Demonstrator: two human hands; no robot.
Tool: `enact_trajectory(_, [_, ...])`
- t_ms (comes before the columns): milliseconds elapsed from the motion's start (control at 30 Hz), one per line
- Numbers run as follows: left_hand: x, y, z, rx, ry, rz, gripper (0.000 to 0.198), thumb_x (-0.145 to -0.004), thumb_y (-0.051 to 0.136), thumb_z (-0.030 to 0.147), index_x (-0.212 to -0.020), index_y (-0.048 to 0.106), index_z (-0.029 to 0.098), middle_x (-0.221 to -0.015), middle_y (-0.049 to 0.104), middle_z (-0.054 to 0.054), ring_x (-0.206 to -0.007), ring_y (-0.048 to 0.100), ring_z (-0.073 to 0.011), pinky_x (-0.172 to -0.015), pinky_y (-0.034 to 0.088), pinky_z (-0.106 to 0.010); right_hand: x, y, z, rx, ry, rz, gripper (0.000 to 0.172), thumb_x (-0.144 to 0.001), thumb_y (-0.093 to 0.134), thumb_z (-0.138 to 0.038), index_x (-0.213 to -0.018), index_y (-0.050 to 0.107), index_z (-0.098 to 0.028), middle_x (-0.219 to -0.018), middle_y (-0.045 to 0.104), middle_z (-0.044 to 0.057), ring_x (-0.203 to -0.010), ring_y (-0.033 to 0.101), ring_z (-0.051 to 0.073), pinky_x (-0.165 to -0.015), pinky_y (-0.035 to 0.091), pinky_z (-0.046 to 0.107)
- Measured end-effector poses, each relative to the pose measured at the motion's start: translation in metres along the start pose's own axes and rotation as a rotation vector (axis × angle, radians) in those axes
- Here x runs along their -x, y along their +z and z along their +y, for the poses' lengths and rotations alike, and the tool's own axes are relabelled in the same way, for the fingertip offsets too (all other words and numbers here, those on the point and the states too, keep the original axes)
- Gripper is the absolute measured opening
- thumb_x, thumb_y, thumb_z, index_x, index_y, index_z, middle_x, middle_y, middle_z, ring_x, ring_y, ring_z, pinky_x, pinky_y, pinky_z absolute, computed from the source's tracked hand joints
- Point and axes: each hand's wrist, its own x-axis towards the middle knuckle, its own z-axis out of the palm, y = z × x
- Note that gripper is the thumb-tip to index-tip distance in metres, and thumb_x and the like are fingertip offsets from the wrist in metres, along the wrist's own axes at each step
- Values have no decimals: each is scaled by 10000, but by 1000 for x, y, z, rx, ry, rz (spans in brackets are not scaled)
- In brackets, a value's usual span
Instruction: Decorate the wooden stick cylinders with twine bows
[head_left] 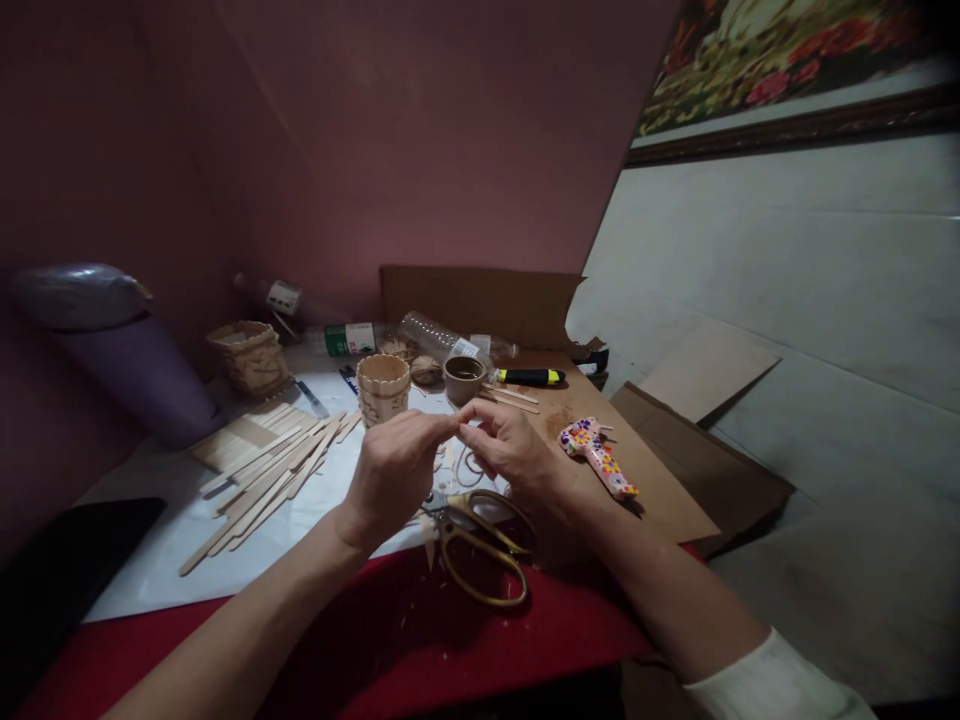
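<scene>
My left hand and my right hand meet over the front of the table, fingertips pinched together. Whatever lies between them is too small or hidden to make out. A thin loop of cord shows below the fingers, and I cannot tell whether it is held. Just beneath my hands, gold-handled scissors rest near the table's front edge. Behind my left hand stands a wooden cup with a scalloped rim. To the right of my right hand lies a flower-patterned glue gun.
Craft sticks are spread at left, near a second decorated cup and a knife. Farther back are a bowl of dark liquid, a twine ball, a yellow-black tool and plastic bottles. Cardboard covers the right side.
</scene>
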Motion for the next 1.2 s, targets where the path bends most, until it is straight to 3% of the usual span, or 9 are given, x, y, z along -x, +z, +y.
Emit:
enact_trajectory(100, [0,1,0,-134,8,6,148,-787,628,138,-769,739,234,-733,702,-60,-734,609,-202,-770,451,-303,1,3,3,119,-66,89,170,-888,567,-344,-850,591,-181,-474,445,-91,-380,422,62,-371,299,166])
enact_trajectory(200, [-1,2,4,-88,-66,57,110,-741,666,123,-734,717,219,-727,698,-49,-732,614,-188,-771,456,-293,4,4,1,178,-120,153,142,-887,577,-321,-846,595,-186,-509,479,-75,-390,431,69,-383,314,186])
enact_trajectory(300, [-4,2,10,214,-275,93,144,-678,724,127,-808,703,187,-692,699,-33,-641,620,-165,-641,477,-271,7,5,-3,255,-235,208,109,-888,572,-279,-855,618,-187,-545,501,-60,-436,430,73,-429,331,202])
enact_trajectory(400, [-10,1,12,625,-532,11,229,-621,784,173,-812,664,138,-613,692,-41,-502,585,-140,-481,448,-242,9,6,-5,313,-324,235,105,-895,558,-254,-885,640,-190,-625,564,-25,-540,495,96,-491,367,215])
enact_trajectory(533, [-13,1,8,857,-702,-43,312,-540,845,159,-783,663,91,-632,711,-77,-500,608,-127,-475,472,-222,7,5,-3,291,-279,234,137,-902,565,-310,-875,633,-194,-642,582,-14,-554,513,106,-480,367,216])
enact_trajectory(767, [-13,2,3,872,-775,-11,289,-543,845,133,-754,651,97,-635,709,-79,-504,622,-127,-473,475,-213,4,7,5,159,-172,207,159,-891,566,-354,-859,570,-198,-530,490,-62,-395,397,70,-387,279,202])
enact_trajectory(1000, [-13,1,-1,839,-808,-82,196,-573,794,112,-736,689,85,-669,705,-90,-508,604,-120,-471,450,-214,7,5,5,334,-292,207,114,-893,538,-266,-876,607,-178,-577,554,-32,-458,468,81,-440,336,204])
enact_trajectory(1200, [-13,3,-1,720,-732,-128,189,-566,832,190,-664,706,89,-529,640,-42,-439,550,-104,-454,435,-221,8,5,5,484,-343,219,124,-902,518,-237,-904,622,-170,-677,633,7,-532,582,103,-487,394,207])
